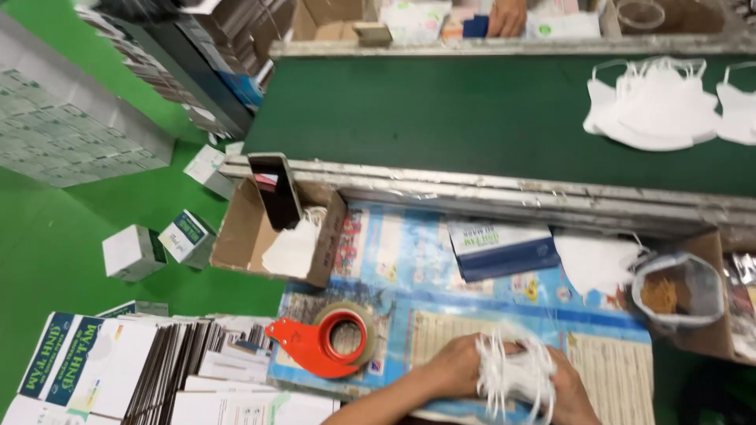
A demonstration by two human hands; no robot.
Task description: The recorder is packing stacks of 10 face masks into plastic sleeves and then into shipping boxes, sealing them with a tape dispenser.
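Both hands are gripping a stack of white face masks (pixel 516 376) at the counter's (pixel 488 315) near edge: the left hand (pixel 457 366) is clamping one side, the right hand (pixel 571 389) the other. An orange tape dispenser (pixel 327 340) is sitting just beside the left hand.

One head-worn view looks steeply down, close over the worktable (pixel 472 307).
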